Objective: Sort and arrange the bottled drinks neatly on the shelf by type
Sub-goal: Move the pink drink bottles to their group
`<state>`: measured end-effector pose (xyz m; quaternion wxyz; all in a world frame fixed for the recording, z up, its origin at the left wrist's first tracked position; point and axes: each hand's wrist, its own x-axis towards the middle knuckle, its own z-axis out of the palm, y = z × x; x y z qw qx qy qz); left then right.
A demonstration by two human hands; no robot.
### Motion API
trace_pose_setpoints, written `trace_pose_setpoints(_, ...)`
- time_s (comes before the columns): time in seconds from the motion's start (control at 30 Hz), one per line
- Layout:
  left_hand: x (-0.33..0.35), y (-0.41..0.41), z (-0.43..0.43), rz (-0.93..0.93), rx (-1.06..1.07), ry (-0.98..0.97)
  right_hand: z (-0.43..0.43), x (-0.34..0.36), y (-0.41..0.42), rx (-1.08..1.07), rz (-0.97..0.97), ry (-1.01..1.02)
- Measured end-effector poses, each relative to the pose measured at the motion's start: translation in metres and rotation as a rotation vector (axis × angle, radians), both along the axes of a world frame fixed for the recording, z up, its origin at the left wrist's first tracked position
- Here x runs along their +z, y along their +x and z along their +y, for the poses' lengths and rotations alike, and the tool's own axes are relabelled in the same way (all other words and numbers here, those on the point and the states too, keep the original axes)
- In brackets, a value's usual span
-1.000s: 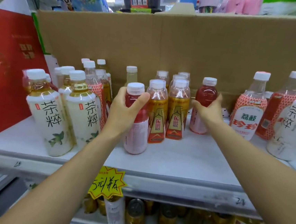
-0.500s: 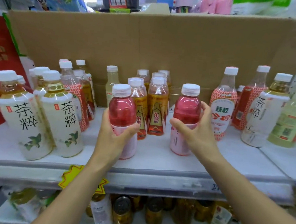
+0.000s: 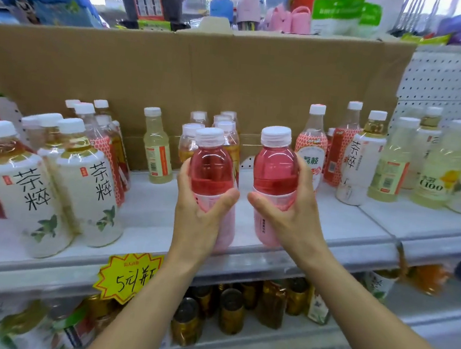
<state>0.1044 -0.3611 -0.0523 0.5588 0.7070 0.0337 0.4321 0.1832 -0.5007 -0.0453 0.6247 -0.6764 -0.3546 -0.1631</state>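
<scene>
Two pink drink bottles with white caps are held side by side near the front of the white shelf [image 3: 330, 234]. My left hand [image 3: 200, 216] grips the left pink bottle [image 3: 210, 169] round its lower half. My right hand [image 3: 289, 219] grips the right pink bottle [image 3: 275, 164] the same way. Both bottles stand upright; their bases are hidden by my hands. Behind them is a cluster of amber bottles with orange labels [image 3: 190, 142].
White-labelled tea bottles [image 3: 87, 183] crowd the shelf's left. A pale bottle [image 3: 157, 147] stands alone at the back. Red-patterned lychee bottles [image 3: 312, 145] and pale yellow bottles [image 3: 390, 167] fill the right. A cardboard sheet [image 3: 233, 70] backs the shelf. Cans sit on the shelf below.
Both hands have drawn their pink bottles forward, toward the shelf's front, and brought them close together. The view has shifted right, showing more bottles on the right.
</scene>
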Motion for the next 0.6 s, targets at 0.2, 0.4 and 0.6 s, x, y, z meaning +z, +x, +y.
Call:
trace_pose_setpoints(0.2,0.000,-0.013,-0.038,0.002,-0.069,-0.028,-0.046,-0.007,-0.030,-0.073,0.012,0.030)
trace_pose_setpoints(0.4,-0.009,-0.020,-0.098,0.037,-0.192,-0.036,-0.106,-0.014,-0.044,-0.119,0.076,0.044)
trace_pose_setpoints(0.6,-0.010,-0.011,-0.182,0.066,-0.279,-0.039,-0.193,-0.016,-0.044,-0.156,0.098,0.035)
